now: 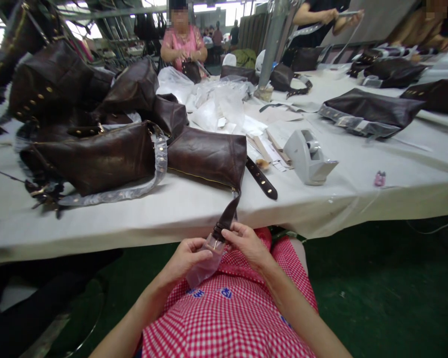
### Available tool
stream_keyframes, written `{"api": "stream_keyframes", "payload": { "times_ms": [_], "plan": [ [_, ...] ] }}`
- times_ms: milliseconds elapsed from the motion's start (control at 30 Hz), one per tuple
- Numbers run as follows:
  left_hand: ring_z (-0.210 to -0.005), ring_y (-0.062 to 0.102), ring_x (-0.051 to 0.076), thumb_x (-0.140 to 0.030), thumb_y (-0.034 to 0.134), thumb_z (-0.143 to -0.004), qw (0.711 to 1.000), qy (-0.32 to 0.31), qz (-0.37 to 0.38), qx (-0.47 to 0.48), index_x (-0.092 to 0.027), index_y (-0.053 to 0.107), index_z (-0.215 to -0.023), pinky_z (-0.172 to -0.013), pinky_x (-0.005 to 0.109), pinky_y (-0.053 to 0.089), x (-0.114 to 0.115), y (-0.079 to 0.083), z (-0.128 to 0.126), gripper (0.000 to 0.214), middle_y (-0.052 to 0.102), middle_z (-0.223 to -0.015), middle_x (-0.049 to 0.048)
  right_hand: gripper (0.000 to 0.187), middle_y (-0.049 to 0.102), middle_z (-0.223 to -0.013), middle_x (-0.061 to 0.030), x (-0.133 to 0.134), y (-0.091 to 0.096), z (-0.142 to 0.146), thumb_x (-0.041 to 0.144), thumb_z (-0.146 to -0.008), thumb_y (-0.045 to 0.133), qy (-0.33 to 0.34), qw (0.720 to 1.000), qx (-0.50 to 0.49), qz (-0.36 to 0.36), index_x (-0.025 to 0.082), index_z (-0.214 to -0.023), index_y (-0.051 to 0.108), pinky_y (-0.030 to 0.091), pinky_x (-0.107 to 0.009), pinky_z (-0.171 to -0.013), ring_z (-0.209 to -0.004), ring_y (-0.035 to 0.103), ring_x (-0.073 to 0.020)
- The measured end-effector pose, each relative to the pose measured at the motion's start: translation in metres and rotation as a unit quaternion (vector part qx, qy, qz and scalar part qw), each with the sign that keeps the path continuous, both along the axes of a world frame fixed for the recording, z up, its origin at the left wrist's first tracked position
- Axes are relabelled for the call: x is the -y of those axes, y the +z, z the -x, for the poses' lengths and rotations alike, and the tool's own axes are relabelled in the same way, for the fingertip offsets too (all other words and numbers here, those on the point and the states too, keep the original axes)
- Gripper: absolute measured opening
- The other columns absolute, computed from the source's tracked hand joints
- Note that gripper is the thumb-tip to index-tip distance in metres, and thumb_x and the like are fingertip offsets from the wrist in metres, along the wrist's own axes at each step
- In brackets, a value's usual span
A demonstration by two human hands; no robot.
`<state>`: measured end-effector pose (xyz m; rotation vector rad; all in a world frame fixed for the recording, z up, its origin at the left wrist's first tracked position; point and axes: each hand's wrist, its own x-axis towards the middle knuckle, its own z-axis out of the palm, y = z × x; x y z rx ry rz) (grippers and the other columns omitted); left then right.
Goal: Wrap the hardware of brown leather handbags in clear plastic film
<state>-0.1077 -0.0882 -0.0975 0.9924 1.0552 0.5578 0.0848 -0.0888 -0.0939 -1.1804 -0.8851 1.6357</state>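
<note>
A dark brown leather bag point(209, 155) lies at the near edge of the white table point(194, 209). Its strap point(229, 211) hangs off the edge down to my lap. My left hand point(188, 256) pinches the strap's buckle end together with a clear plastic sleeve point(205, 266). My right hand point(246, 243) grips the same strap end from the right, fingers curled on it. Both hands sit just below the table edge, above my red checked clothing.
More brown bags point(97, 159) are piled on the left. A grey tape dispenser point(308, 156), paper slips and plastic bags point(216, 102) lie mid-table. A metal pole point(271, 44) stands behind. Other people work at the far side. Green floor lies to the right.
</note>
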Motion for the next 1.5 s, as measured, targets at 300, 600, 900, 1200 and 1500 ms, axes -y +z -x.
{"api": "stream_keyframes", "payload": {
  "times_ms": [300,600,900,1200,1500],
  "plan": [
    [-0.064,0.053,0.012,-0.028,0.074,-0.063,1.000,0.005,-0.020,-0.013,-0.011,0.071,-0.083,-0.063,0.023,0.038,0.002,0.003,-0.006,0.027,0.065,-0.075,0.0019,0.031,0.065,-0.069,0.0002,0.001,-0.009,0.000,0.046,-0.073,0.071,-0.013,1.000,0.014,-0.015,0.016,-0.079,0.066,0.040,-0.022,-0.050,-0.056,0.052,-0.0097],
    [-0.062,0.054,0.012,-0.023,0.069,-0.063,0.999,-0.020,-0.013,-0.029,-0.011,0.071,-0.087,-0.062,0.024,0.040,0.005,0.000,0.004,0.027,0.066,-0.073,0.0019,0.033,0.071,-0.085,0.0001,0.003,0.001,0.006,0.033,-0.063,0.079,0.008,0.998,-0.048,-0.030,0.021,-0.090,0.063,0.050,-0.028,-0.072,-0.080,0.064,-0.0166],
    [-0.064,0.053,0.013,-0.023,0.065,-0.067,0.998,-0.048,-0.034,-0.027,-0.011,0.072,-0.091,-0.063,0.025,0.041,0.007,-0.001,0.001,0.028,0.066,-0.075,0.0031,0.032,0.070,-0.086,0.0005,0.005,-0.008,0.011,0.026,-0.067,0.074,-0.003,0.999,-0.022,-0.043,0.020,-0.092,0.056,0.051,-0.028,-0.071,-0.077,0.064,-0.0149],
    [-0.071,0.054,0.015,-0.026,0.063,-0.069,0.988,-0.093,-0.082,-0.091,-0.014,0.069,-0.077,-0.068,0.025,0.041,0.002,0.003,0.023,0.016,0.066,-0.074,0.0022,0.032,0.067,-0.079,0.0022,0.006,-0.007,0.010,0.032,-0.071,0.071,-0.004,0.999,0.012,-0.049,0.021,-0.094,0.051,0.047,-0.021,-0.048,-0.058,0.060,-0.0112],
    [-0.054,0.041,0.009,-0.026,0.064,-0.065,0.989,-0.106,-0.036,-0.095,-0.015,0.054,-0.063,-0.052,0.022,0.029,0.007,0.007,0.006,0.015,0.049,-0.058,-0.0047,0.037,0.066,-0.080,0.0016,0.006,-0.002,0.016,0.034,-0.064,0.076,-0.049,0.998,-0.010,-0.040,0.022,-0.089,0.052,0.049,-0.026,-0.059,-0.068,0.061,-0.0145]
  ]
}}
